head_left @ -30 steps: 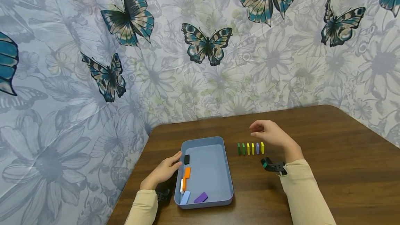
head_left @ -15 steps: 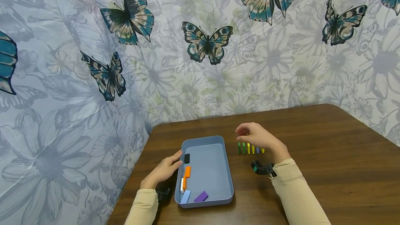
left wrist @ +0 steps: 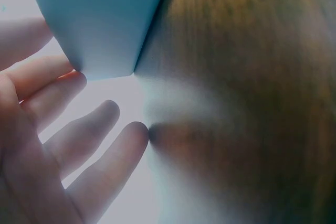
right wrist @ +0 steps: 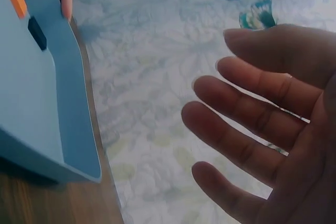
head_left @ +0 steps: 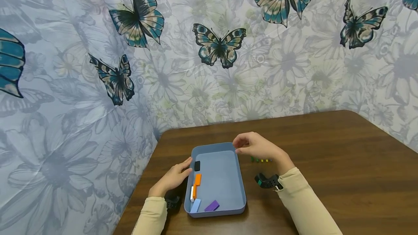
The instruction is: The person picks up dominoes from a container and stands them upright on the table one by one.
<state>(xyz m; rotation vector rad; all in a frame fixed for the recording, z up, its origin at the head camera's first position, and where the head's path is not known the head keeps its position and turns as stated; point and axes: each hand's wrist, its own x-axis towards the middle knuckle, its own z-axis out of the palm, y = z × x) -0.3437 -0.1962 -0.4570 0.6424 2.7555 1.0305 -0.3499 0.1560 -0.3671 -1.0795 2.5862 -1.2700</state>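
My left hand (head_left: 172,178) rests against the left side of a blue-grey tray (head_left: 220,177). In the left wrist view its fingers (left wrist: 100,124) are spread, and some touch the tray wall (left wrist: 105,24). The right hand (head_left: 259,147) hovers by the tray's far right corner, holding nothing; the right wrist view shows its fingers (right wrist: 231,135) apart and loosely bent. Inside the tray, along its left side, lie a black block (head_left: 197,166), two orange blocks (head_left: 197,179) and a white block (head_left: 192,193). A light blue block (head_left: 195,205) and a purple block (head_left: 212,206) lie near the front.
Right of the tray, a row of small green and yellow blocks (head_left: 257,160) stands on the brown wooden table (head_left: 326,162), mostly hidden behind my right hand. A butterfly-patterned cloth (head_left: 163,82) hangs behind the table.
My right hand has moved left from above the right end of the block row to the tray's far right corner. The left hand and the tray's blocks stay as they were.
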